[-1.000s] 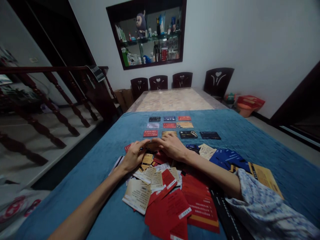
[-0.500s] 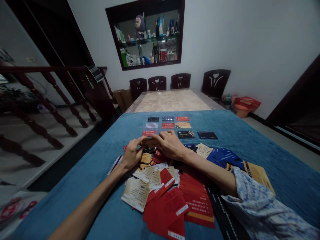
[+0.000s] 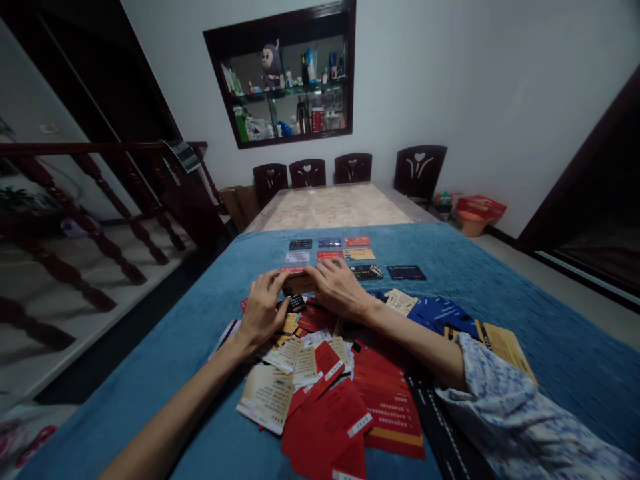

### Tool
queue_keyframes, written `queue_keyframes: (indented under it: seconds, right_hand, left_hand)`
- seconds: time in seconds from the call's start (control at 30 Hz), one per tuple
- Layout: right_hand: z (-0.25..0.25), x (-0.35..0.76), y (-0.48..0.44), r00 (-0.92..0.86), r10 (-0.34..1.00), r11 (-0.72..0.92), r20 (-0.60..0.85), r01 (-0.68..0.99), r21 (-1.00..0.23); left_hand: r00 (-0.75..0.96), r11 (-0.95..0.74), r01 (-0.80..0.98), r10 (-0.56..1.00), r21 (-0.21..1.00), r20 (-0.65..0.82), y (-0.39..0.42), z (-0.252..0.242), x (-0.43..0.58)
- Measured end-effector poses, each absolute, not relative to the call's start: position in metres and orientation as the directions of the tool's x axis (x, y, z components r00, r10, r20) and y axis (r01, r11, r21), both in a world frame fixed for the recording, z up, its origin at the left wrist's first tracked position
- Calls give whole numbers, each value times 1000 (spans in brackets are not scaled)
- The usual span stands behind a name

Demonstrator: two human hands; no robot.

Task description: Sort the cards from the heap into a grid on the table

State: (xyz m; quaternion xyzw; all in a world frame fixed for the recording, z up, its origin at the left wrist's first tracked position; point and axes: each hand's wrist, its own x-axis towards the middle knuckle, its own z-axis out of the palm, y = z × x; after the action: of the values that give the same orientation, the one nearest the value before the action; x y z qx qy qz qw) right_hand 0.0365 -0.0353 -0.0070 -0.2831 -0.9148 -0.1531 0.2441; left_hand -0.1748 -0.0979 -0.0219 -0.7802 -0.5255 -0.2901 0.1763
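Note:
Both my hands meet over a heap of cards and paper slips (image 3: 320,393) on a blue cloth (image 3: 500,287). My left hand (image 3: 263,310) and my right hand (image 3: 337,287) pinch the two ends of a brownish card (image 3: 300,285), held just above the heap. Beyond my fingers, several cards lie in neat rows (image 3: 330,255), dark, blue, red and gold ones. A black card (image 3: 406,273) ends the nearest row on the right.
The far half of the table (image 3: 335,207) is bare marble, with several dark wooden chairs (image 3: 420,170) behind it. A wooden stair railing (image 3: 100,200) runs along the left. A wall niche (image 3: 285,73) holds bottles and a plush toy. Red bags (image 3: 477,210) sit on the floor.
My hands have lifted the brownish card slightly and carried it a little forward, toward the rows. The camera has tilted a bit to the right.

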Motion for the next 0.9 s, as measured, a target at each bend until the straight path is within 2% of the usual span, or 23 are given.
queue_keyframes:
  seconds: [0.13, 0.3, 0.5, 0.67, 0.9]
  right_hand:
    - [-1, 40, -34, -706, 458, 777, 540, 614, 142]
    - [6, 50, -30, -700, 463, 751, 544, 636, 179]
    - [14, 67, -22, -725, 521, 712, 451, 660, 238]
    - [21, 83, -7, -711, 595, 671, 373, 696, 256]
    - [27, 105, 16, -708, 638, 682, 303, 702, 206]
  left_hand:
    - [314, -343, 936, 702, -84, 639, -93, -18, -172]
    - [366, -339, 927, 721, -161, 588, -83, -11, -169]
    - [405, -341, 914, 764, -219, 501, -68, 1, -153]
    - [415, -367, 910, 808, -195, 418, -49, 12, -133]
    - [395, -380, 918, 864, -111, 312, -23, 23, -104]
